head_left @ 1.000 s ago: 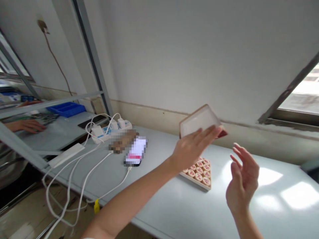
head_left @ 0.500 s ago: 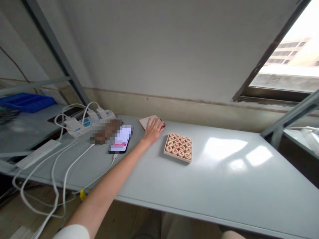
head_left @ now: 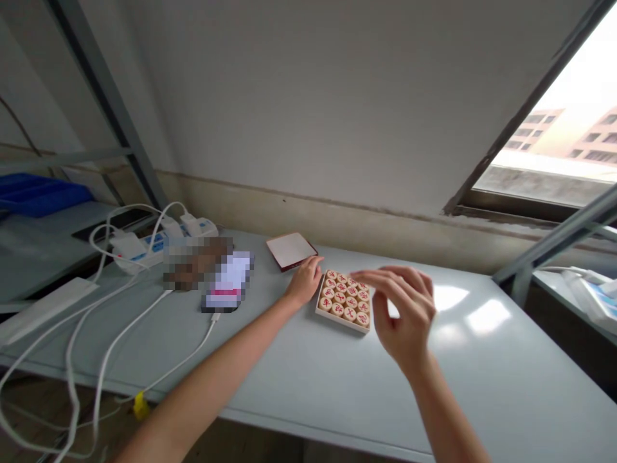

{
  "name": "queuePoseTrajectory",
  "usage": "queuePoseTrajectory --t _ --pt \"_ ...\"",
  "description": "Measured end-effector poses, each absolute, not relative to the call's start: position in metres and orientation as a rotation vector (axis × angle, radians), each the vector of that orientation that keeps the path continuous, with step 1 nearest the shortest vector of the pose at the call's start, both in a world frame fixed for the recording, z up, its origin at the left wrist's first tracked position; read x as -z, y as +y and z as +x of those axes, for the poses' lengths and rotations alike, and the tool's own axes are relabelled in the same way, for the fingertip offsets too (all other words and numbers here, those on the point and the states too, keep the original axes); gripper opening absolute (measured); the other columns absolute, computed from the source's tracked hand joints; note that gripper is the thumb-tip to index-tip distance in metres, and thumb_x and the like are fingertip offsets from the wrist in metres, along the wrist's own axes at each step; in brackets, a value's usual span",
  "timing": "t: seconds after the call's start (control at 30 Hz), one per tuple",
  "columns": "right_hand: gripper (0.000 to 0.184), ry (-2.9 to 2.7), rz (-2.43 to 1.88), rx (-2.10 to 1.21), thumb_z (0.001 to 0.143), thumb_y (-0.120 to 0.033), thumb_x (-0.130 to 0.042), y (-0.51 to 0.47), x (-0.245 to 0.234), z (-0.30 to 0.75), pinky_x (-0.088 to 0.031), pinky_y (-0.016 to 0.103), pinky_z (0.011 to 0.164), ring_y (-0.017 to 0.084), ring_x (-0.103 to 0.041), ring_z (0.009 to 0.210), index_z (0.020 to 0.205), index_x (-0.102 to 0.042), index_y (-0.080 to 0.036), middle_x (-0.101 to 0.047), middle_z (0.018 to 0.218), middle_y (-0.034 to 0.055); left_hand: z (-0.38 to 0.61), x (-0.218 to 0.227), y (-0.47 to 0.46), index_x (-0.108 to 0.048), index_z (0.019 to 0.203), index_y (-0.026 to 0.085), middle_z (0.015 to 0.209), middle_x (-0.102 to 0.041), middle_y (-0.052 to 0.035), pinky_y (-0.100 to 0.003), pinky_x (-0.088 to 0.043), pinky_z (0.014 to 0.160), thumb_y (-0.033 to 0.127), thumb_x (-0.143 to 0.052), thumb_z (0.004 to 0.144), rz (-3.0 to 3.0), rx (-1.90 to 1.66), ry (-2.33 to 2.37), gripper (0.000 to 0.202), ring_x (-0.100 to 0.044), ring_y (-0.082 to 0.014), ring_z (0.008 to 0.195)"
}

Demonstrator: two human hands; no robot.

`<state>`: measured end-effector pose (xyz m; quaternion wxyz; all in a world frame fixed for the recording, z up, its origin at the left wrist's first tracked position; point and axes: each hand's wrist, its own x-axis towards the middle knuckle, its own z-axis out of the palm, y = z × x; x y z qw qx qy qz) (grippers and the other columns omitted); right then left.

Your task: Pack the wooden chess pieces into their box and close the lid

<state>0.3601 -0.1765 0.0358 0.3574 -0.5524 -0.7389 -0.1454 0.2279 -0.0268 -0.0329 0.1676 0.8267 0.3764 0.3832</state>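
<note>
Right hand (head_left: 405,315) hiding tray (head_left: 343,302) corner, phone (head_left: 226,283) pixelated

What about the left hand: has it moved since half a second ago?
Yes. The left hand has slid off the lid, toward the person, and now rests beside the tray's left edge.

Single head-worn view, angled forward and down over worktop (head_left: 313,379), close. Faces back wall (head_left: 313,96), window (head_left: 554,148) at upper right.

2 bare forearms, each ending in a slim-fingered bare grip — left grip (head_left: 303,287), right grip (head_left: 403,315).
</note>
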Motion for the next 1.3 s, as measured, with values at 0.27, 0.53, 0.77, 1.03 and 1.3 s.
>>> queuePoseTrajectory --t 0.27,0.53,0.77,1.03,1.3 --pt "0.029 -1.81 -1.847 -0.075 0.08 -0.039 -0.039 -0.115 0.015 0.438 -0.041 0.036 0.073 0.022 -0.055 0.089 0.094 -0.061 -0.025 -0.062 0.096 0.0048 0.23 0.039 -0.02 -0.051 0.111 0.013 0.105 -0.059 -0.0076 -0.031 -0.037 0.092 0.014 -0.037 0.08 2.214 -0.877 0.929 0.034 -0.051 -0.0158 0.099" --pt "0.025 -1.756 -1.727 -0.298 0.077 -0.038 -0.047 -0.12 0.012 0.432 -0.043 0.03 0.07 0.018 -0.057 0.08 0.091 -0.062 -0.025 -0.063 0.092 0.0037 0.229 0.038 -0.013 -0.058 0.098 0.013 0.103 -0.059 -0.0082 -0.03 -0.037 0.091 0.014 -0.039 0.078 2.107 -0.849 0.825 0.027 -0.052 -0.0159 0.098" --pt "0.023 -1.636 -1.604 -0.323 0.071 -0.04 -0.054 -0.12 0.016 0.431 -0.044 0.032 0.071 0.019 -0.055 0.083 0.081 -0.058 -0.02 -0.061 0.086 0.0045 0.228 0.038 -0.014 -0.058 0.092 0.012 0.095 -0.06 -0.0073 -0.028 -0.04 0.086 0.014 -0.043 0.077 2.099 -0.86 0.822 0.021 -0.054 -0.0148 0.091" --pt "0.033 -1.487 -1.66 -0.32 0.07 -0.051 -0.049 -0.118 0.016 0.448 -0.043 0.031 0.063 0.017 -0.052 0.067 0.078 -0.057 -0.019 -0.062 0.079 0.0059 0.227 0.038 -0.016 -0.057 0.089 0.013 0.092 -0.06 -0.006 -0.027 -0.041 0.083 0.012 -0.044 0.075 2.086 -0.873 0.837 0.019 -0.054 -0.0147 0.088" --pt "0.034 -1.668 -1.95 0.507 0.081 -0.042 -0.037 -0.121 0.02 0.448 -0.032 0.042 0.076 0.024 -0.048 0.091 0.101 -0.059 -0.024 -0.054 0.105 0.0094 0.227 0.032 -0.02 -0.056 0.089 0.012 0.092 -0.06 -0.0066 -0.027 -0.042 0.081 0.012 -0.043 0.075 2.053 -0.841 0.851 0.019 -0.054 -0.0149 0.087"
